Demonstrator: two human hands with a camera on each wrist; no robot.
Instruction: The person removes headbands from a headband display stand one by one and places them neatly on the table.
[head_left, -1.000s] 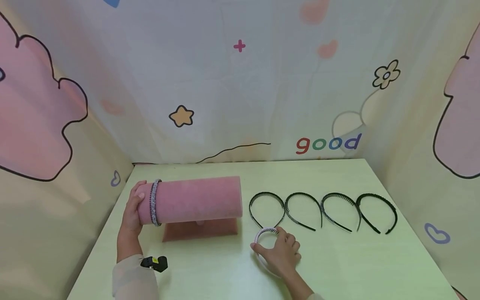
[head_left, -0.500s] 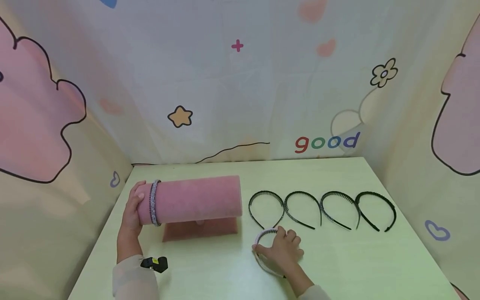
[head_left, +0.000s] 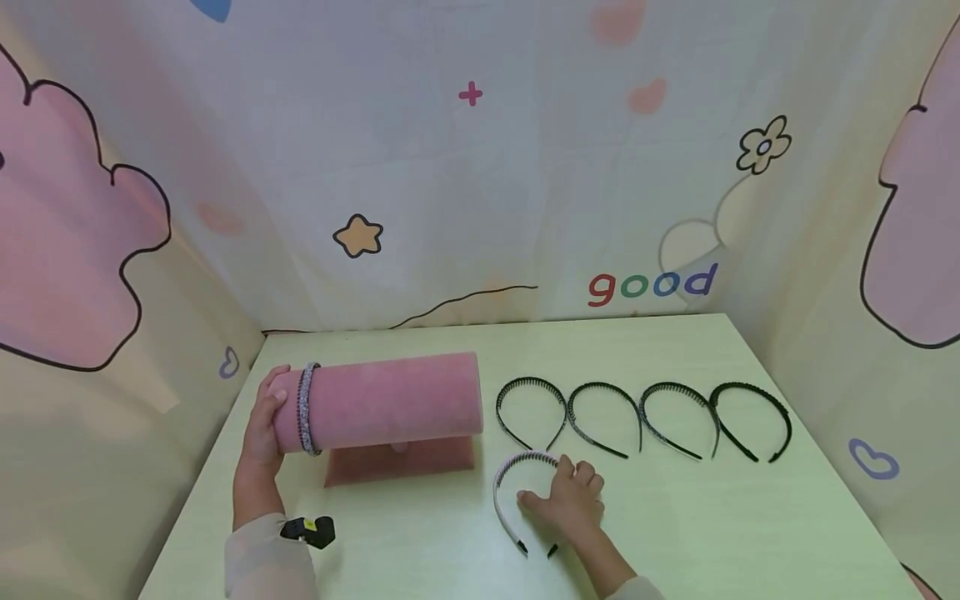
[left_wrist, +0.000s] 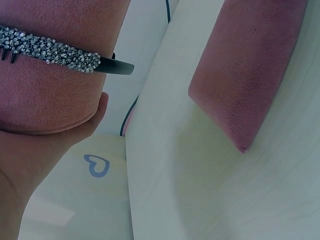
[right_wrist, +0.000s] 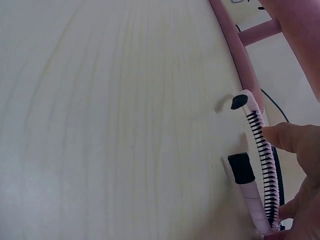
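A pale pink-white headband (head_left: 502, 492) with dark inner teeth and black tips lies at the table's front middle, its ends toward the person. My right hand (head_left: 566, 500) is over its right side, fingertips right at the top of the arch. The thumb is spread inside the loop, apart from the left arm; the hand hides most of the right arm. My left hand (head_left: 260, 425) holds the left end of a pink velvet roll stand (head_left: 397, 400), its fingers partly hidden behind. A glittery silver headband (left_wrist: 60, 54) sits around the roll near that hand.
Several dark headbands stand in a row at right: a toothed one (head_left: 531, 382) nearest the stand, another dark one (head_left: 600, 386) and a black one (head_left: 780, 408) at the far end. The stand's pink base (head_left: 401, 464) rests on the pale table (head_left: 420, 550), with printed curtains around.
My right thumb has come away from the pale headband's left arm. That headband has swung left and spread wider in view, and both ends now show. My left hand has kept its place.
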